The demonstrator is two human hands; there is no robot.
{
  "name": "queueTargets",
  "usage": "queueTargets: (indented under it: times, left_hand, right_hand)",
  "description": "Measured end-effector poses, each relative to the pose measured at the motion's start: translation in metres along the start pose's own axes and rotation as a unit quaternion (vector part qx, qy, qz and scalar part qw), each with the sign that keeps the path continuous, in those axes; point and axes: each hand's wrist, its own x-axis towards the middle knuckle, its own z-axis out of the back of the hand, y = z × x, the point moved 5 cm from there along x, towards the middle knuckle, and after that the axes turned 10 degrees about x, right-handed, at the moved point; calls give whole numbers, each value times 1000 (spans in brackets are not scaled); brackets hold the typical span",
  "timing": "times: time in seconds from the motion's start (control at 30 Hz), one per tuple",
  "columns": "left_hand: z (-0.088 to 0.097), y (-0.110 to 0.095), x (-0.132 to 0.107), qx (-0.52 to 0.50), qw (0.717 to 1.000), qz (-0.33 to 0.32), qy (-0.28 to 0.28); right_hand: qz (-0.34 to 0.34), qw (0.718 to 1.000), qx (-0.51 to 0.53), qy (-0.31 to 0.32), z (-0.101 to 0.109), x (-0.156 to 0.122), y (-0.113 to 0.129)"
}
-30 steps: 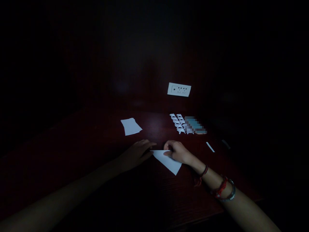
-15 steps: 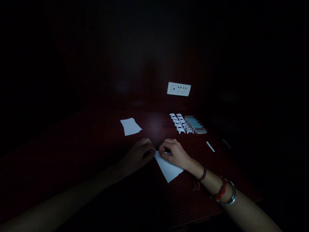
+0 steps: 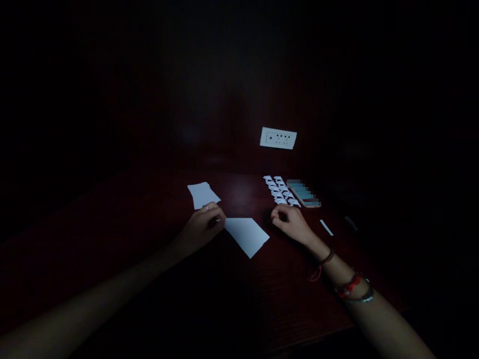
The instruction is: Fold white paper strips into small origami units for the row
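Observation:
A sheet of white paper (image 3: 247,237) lies before me, its left corner between the thumb and fingers of my left hand (image 3: 204,224), which wears a ring. The paper's edges slant, giving it a pointed shape towards me. To the right of the sheet and apart from it, my right hand (image 3: 294,224) is closed, thumb against the curled fingers in a loop. I see nothing in it. Just beyond that hand stand rows of small folded white paper pieces (image 3: 279,190). A stack of white paper sheets (image 3: 202,194) sits behind my left hand.
A phone (image 3: 305,193), partly blurred out, lies beside the folded pieces. Farther right is a narrow white strip (image 3: 327,227), with a dim strip (image 3: 351,223) near it. A wall socket (image 3: 278,138) is above the dark red table (image 3: 284,309). The surroundings are very dark.
My hands have moved apart. The right hand has let go of the paper and shifted right; the left has drawn its corner left and slightly away from me.

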Motion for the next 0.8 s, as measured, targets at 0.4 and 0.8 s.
queueTargets:
  times: [0.4,0.8]
  left_hand:
    - [-11,-29,3,-14,996,-84,32]
    - [6,4,4,90,996,-15,-14]
  right_hand:
    - [80,994,3,78,-29,0,47]
    - [-167,965,196,-44,-27,0,-9]
